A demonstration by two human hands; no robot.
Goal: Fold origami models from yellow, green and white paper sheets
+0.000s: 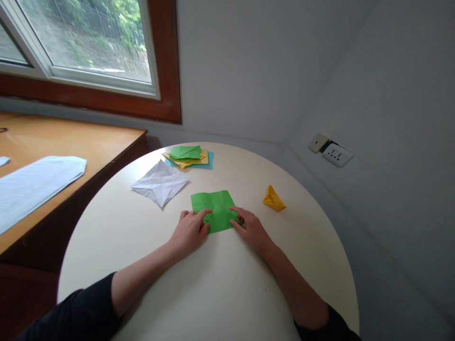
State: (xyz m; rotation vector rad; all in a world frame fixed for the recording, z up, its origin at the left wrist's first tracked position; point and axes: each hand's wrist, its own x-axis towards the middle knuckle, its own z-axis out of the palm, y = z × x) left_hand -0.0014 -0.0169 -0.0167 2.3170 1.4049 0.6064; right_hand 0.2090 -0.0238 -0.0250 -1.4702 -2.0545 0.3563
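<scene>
A creased sheet of green paper lies on the round white table, between my two hands. My left hand grips its left edge, with the thumb near the lower corner and the index finger resting on top. At the right edge, my right hand pinches the paper between thumb and fingers. Fold lines cross the sheet, and its sides lift slightly where the fingers hold them. To the right of my right hand sits a small folded yellow paper boat. Left of the green sheet is a creased white paper.
Near the table's far edge lies a pile of green, yellow and blue papers. A wooden desk holding white sheets stands to the left. Walls with a power socket border the table behind and on the right.
</scene>
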